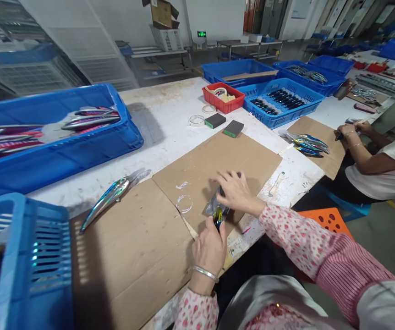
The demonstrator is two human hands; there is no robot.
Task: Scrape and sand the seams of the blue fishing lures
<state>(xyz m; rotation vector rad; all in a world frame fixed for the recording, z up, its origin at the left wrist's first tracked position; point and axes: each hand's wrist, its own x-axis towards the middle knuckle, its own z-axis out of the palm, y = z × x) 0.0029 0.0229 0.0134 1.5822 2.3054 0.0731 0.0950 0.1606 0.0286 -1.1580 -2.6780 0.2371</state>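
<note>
My left hand [210,247] is closed around the tail end of a shiny fishing lure [217,211] lying on a cardboard sheet [139,238]. My right hand [233,189] presses down on the lure's front part, fingers curled over a dark block that is mostly hidden under the palm. Another long holographic lure [111,196] lies loose to the left, half on the white table [170,123].
Blue crates of lures sit at left [56,146] and near left [22,261]. Two dark sanding blocks [233,129], tape rolls and a red bin [223,97] lie ahead, with more blue crates [280,103] behind. A seated co-worker's arm [362,146] works beside several lures [305,144].
</note>
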